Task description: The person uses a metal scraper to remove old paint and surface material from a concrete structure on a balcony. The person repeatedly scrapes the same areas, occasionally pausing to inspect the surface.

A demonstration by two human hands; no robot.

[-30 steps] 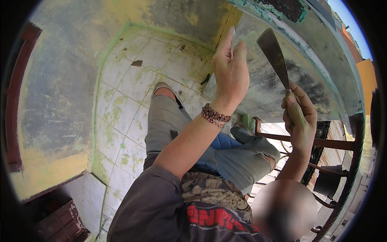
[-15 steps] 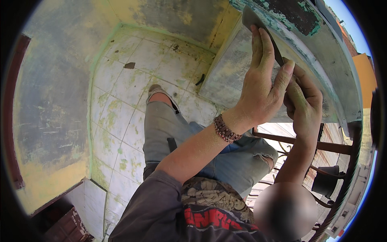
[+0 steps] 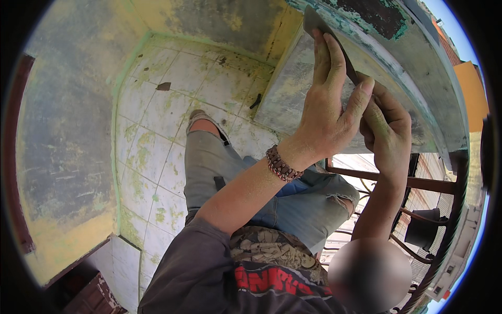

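A thin, dark grey strip that looks like sandpaper (image 3: 317, 22) lies slantwise near the grey-yellow face of a masonry block, below a ledge at upper right. My left hand (image 3: 327, 112), dusty and with a braided bracelet at the wrist, has its long fingers stretched along the strip and its thumb at the lower end. Close beside it, my right hand (image 3: 389, 125) has bent fingers pinching that lower end. The hands touch or nearly touch around the thumb. Part of the strip is hidden behind the left fingers.
The ledge (image 3: 418, 78) has peeling green and dark paint. A dark metal railing (image 3: 426, 183) with a black pot (image 3: 422, 228) stands at right. Dusty white tiles (image 3: 157, 131) lie below, with a brown shard (image 3: 163, 86) on them. A patchy grey-yellow wall (image 3: 68, 136) rises at left.
Both hands have shifted slightly left in the view together with the strip, keeping the same hold. The whole view has also moved a little.
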